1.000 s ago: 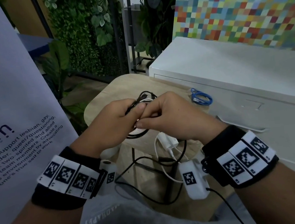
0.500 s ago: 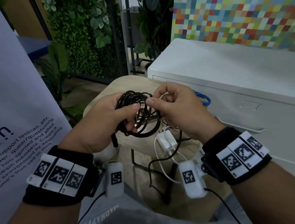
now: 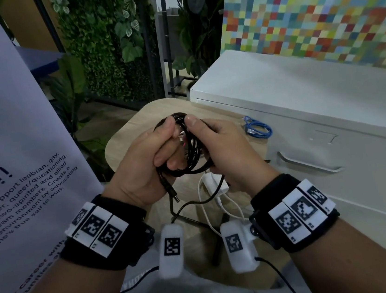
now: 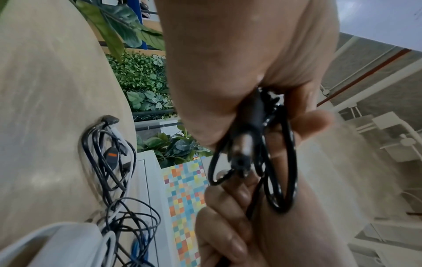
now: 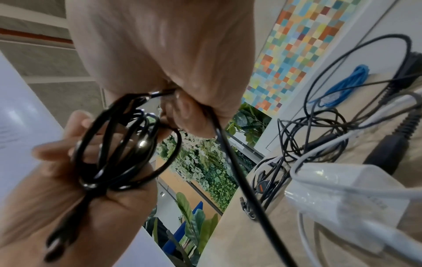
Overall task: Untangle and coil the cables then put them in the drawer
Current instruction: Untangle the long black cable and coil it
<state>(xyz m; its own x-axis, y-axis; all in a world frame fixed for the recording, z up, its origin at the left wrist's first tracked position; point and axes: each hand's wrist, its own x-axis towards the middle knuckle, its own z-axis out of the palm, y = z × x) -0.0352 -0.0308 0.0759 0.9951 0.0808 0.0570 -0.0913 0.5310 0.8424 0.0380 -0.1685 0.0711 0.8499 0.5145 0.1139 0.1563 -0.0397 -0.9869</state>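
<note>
At centre frame in the head view, the left hand (image 3: 152, 166) gripped a black coiled cable (image 3: 194, 156), fingers curled through its loops, while the right hand (image 3: 226, 149) pinched the same coil near the top between thumb and fingers. A barrel plug (image 3: 170, 193) hung just below the left palm. Lower centre, a white charger (image 3: 216, 183) lay on the wooden table (image 3: 125, 140); a blue cable (image 3: 256, 130) lay coiled at the table's right edge beside the white drawer cabinet (image 3: 319, 130), its drawer closed. Only the wrist views revealed what the hands hid: a tangle of black and white cables (image 4: 111, 162) lying on the tabletop at lower left of the left wrist view, and a strand (image 5: 239, 180) trailing from the right hand's grip down to the table.
</note>
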